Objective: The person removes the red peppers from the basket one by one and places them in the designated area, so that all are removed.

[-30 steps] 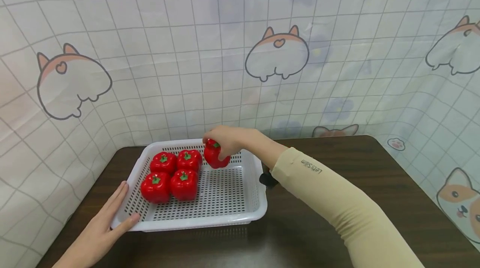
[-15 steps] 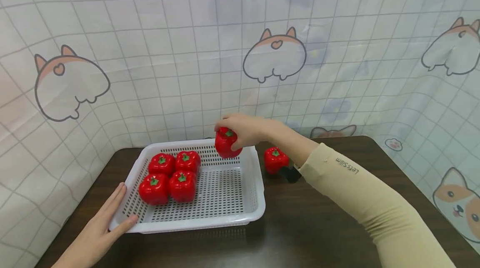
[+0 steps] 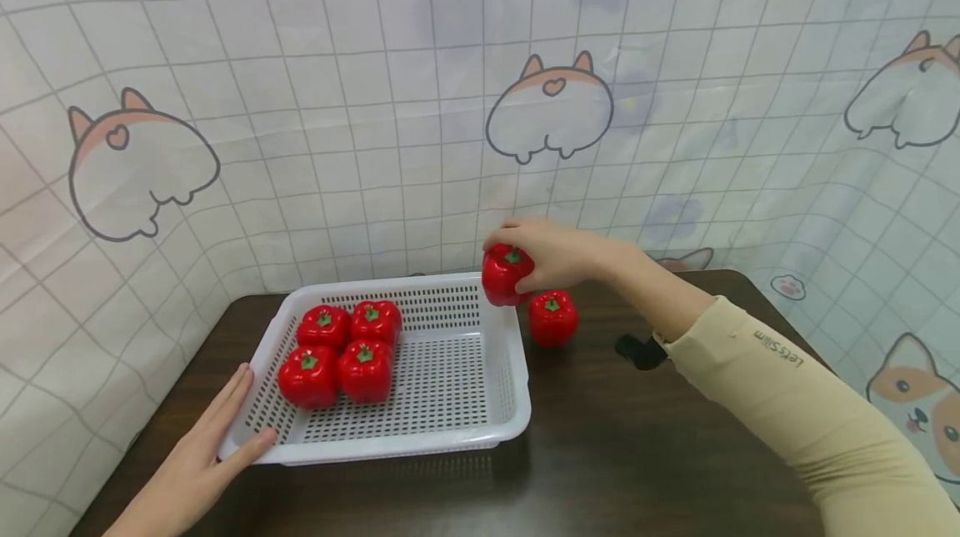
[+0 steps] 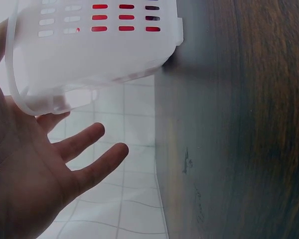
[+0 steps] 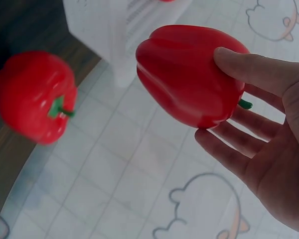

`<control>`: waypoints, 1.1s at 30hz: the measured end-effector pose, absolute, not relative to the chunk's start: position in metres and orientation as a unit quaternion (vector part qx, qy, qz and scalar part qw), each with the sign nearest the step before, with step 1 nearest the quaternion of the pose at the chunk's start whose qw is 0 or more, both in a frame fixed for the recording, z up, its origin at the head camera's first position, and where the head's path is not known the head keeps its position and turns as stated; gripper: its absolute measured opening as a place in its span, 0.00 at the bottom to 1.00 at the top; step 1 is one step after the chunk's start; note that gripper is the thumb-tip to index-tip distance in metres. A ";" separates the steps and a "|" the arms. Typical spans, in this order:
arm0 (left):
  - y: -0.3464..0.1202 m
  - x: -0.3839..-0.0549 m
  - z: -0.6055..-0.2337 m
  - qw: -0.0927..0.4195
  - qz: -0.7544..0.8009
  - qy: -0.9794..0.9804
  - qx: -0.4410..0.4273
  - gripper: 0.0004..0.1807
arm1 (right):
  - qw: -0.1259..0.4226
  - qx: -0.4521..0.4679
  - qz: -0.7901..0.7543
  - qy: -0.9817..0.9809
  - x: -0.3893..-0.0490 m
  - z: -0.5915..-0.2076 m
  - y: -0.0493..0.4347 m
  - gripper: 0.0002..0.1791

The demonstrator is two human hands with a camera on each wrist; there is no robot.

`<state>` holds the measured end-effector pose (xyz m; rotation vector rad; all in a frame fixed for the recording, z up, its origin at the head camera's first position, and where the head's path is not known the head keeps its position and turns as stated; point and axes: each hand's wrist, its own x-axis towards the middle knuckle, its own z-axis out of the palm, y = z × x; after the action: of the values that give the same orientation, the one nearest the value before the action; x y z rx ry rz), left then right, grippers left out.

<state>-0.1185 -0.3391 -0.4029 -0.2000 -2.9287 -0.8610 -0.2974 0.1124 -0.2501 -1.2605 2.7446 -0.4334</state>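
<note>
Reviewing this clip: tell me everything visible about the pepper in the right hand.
The pepper is glossy red and lobed, with a short green stem; its smooth shine looks like plastic. The right hand holds it near the stem end, thumb on one side, fingers opposite. It hangs in the air, stem up in the head view, overlapping the far right corner of the basket. Nothing but the hand visibly touches it.

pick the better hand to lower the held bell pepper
Likely the right hand: it grips that bell pepper near the right end of the plastic basket; the left hand touches its left end.
</note>
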 end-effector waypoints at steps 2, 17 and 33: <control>-0.339 -0.119 -0.403 0.039 -0.280 -0.957 -0.063 0.51 | 0.041 -0.407 -0.143 0.901 -0.299 -0.252 0.121 0.38; -0.340 -0.120 -0.401 0.051 -0.292 -0.952 -0.077 0.50 | 0.007 -0.387 -0.184 0.903 -0.310 -0.261 0.184 0.32; -0.338 -0.117 -0.402 0.040 -0.284 -0.956 -0.062 0.51 | -0.003 -0.360 -0.178 0.916 -0.316 -0.289 0.235 0.31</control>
<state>-0.1174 -0.3385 -0.4017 -0.1912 -2.9298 -0.8711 -0.3158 0.2348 -0.2892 -1.1332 2.8821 -0.5587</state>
